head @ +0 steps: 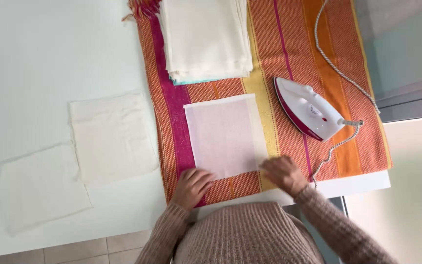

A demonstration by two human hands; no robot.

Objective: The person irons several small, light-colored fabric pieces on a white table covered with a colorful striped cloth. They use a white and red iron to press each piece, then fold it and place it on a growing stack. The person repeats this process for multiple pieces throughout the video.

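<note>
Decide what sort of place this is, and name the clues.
Probably a home ironing or sewing spot: a steam iron on a striped woven cloth, a stack of cream fabric pieces, on a white table.

A home ironing spot, seen from above, set up on a white table (50, 49) rather than an ironing board. A striped orange, pink and yellow woven cloth (289, 49) is spread as padding, with a white and magenta steam iron (306, 108) and its braided cord (335, 68) resting on it beside a stack of folded cream fabric (206, 39). Beige floor tiles (89, 247) show below the table edge.
</note>
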